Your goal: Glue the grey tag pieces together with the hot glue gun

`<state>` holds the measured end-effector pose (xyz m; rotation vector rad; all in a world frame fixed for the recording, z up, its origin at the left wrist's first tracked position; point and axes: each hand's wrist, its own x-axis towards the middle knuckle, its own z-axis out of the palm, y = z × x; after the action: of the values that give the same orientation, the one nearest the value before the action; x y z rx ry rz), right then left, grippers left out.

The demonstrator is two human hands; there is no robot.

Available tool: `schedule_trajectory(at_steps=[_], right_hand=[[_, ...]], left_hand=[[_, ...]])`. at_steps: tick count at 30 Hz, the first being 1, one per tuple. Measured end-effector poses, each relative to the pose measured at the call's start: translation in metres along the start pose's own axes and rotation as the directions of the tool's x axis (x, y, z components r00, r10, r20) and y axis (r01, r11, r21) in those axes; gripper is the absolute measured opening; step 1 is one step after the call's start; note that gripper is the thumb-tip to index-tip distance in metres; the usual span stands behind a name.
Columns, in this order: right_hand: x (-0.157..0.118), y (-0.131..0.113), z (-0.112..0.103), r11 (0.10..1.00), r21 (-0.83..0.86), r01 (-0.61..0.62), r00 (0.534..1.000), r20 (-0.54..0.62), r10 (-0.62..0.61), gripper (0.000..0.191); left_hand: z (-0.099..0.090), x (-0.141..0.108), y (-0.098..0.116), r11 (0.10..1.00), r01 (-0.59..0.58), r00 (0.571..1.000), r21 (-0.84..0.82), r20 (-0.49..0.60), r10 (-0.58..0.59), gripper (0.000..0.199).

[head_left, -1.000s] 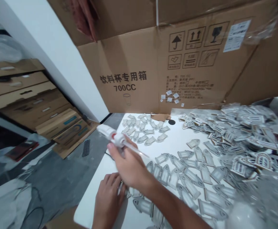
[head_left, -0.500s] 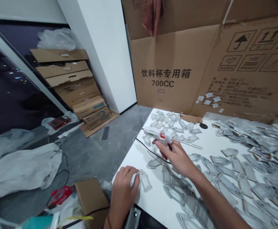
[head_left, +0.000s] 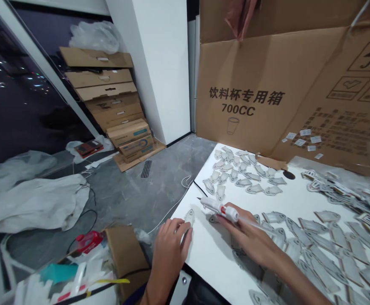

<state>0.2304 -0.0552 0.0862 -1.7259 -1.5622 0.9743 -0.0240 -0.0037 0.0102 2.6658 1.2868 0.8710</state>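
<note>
My right hand is wrapped around a white hot glue gun with a clear glue stick coming out of its back end. Its nozzle points left over the white table. My left hand is at the table's near left edge, fingers closed on a pale grey fish-shaped piece whose pointed end shows above the fingertips. The glue gun's tip is apart from that piece, a little above and to its right. More fish-shaped pieces lie in rows beyond the gun, and several are partly hidden under my right forearm.
Many flat pieces are heaped at the table's right. A large cardboard box stands behind the table. On the floor at left are stacked cartons, a grey cloth and an open box with mixed items. A white cable runs beside the table.
The view has turned left. My right hand has brought the glue gun lower and closer to my left hand. The second fish-shaped piece beside my left hand no longer shows there.
</note>
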Motion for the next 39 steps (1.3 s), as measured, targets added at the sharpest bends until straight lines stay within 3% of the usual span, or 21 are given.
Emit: schedule_trajectory(at_steps=[4, 9, 14, 24, 39], right_hand=[[0.001, -0.002, 0.002, 0.967, -0.163, 0.196, 0.971, 0.170, -0.168, 0.042], [0.003, -0.001, 0.013, 0.865, -0.395, 0.311, 0.923, 0.343, -0.175, 0.021], [0.007, -0.004, 0.029, 0.818, -0.491, 0.300, 0.925, 0.359, -0.124, 0.011], [0.008, -0.007, 0.044, 0.740, -0.611, 0.281, 0.944, 0.317, -0.097, 0.017], [0.008, -0.014, 0.049, 0.665, -0.703, 0.250, 0.938, 0.345, 0.012, 0.025]], left_hand=[[0.003, -0.001, -0.008, 1.000, 0.000, 1.000, -0.001, -0.030, 0.000, 0.011], [0.009, -0.005, -0.009, 1.000, 0.013, 0.997, 0.018, -0.079, -0.012, 0.011], [0.010, -0.008, -0.007, 1.000, 0.025, 0.995, 0.000, -0.093, -0.025, 0.013], [0.007, -0.009, -0.005, 0.998, 0.063, 0.996, -0.030, -0.055, -0.065, 0.015], [0.010, -0.009, 0.000, 0.994, 0.111, 0.990, 0.001, -0.088, -0.110, 0.011]])
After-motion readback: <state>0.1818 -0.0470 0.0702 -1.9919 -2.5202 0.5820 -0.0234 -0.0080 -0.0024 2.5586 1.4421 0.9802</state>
